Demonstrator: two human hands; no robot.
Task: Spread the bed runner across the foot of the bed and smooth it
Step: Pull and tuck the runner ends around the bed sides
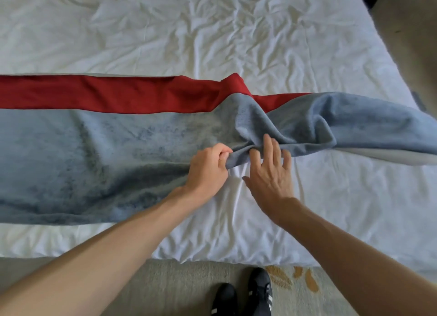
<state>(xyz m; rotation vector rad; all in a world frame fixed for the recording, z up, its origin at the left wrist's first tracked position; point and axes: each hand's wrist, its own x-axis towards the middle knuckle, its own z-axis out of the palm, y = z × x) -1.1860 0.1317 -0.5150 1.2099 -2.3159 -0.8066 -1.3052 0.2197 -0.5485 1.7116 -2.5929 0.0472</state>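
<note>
A grey-blue bed runner point(99, 154) with a red band point(106, 94) along its far side lies across the white bed point(343, 209). Its left part lies fairly flat. The middle is bunched into folds, and the right part is twisted, lifted and folded over, showing a pale underside. My left hand point(208, 168) pinches the runner's near edge at the bunched middle. My right hand point(269, 171) lies just to its right with fingers spread and straight, the fingertips touching the folded edge.
The white sheet beyond the runner is heavily wrinkled point(212, 31). The bed's near edge runs along the bottom, with beige carpet point(177, 287) below it and my black shoes point(243, 296) on it. Carpet also shows past the bed's right edge point(411, 43).
</note>
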